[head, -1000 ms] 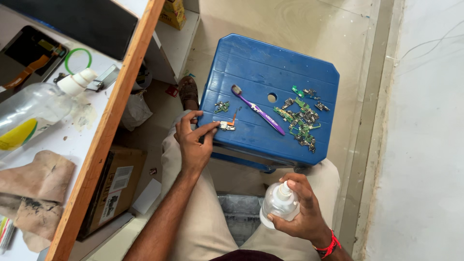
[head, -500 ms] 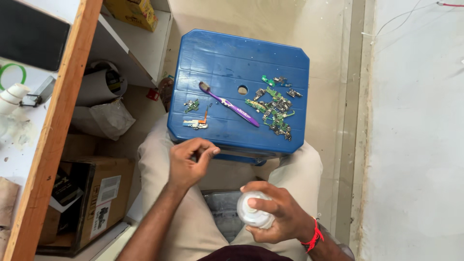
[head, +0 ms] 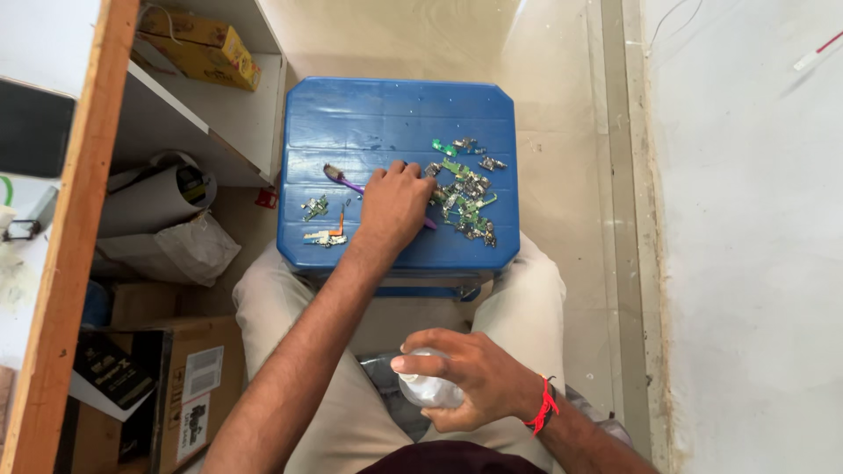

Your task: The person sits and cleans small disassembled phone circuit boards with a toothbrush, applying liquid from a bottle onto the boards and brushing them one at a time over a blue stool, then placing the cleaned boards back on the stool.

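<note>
A blue plastic stool [head: 399, 114] stands between my knees. On it lie a purple toothbrush [head: 341, 179], a heap of small green circuit boards [head: 464, 191] and two separate small boards [head: 320, 223] at the left. My left hand [head: 392, 209] rests palm down on the stool over the toothbrush handle, fingertips touching the edge of the heap. Whether it grips anything is hidden. My right hand [head: 464, 376], with a red thread at the wrist, holds a small clear plastic bottle [head: 423, 389] above my lap.
A wooden-edged workbench [head: 68, 254] runs along the left, with shelves under it holding a yellow box [head: 204, 44], a paper roll [head: 149, 204] and a crumpled bag [head: 176, 250]. Cardboard boxes [head: 180, 386] sit on the floor at lower left. A white wall [head: 746, 237] is on the right.
My left hand has moved from near my lap forward onto the stool, over the toothbrush and beside the heap. The right hand keeps the bottle above my lap. The view shifted right.
</note>
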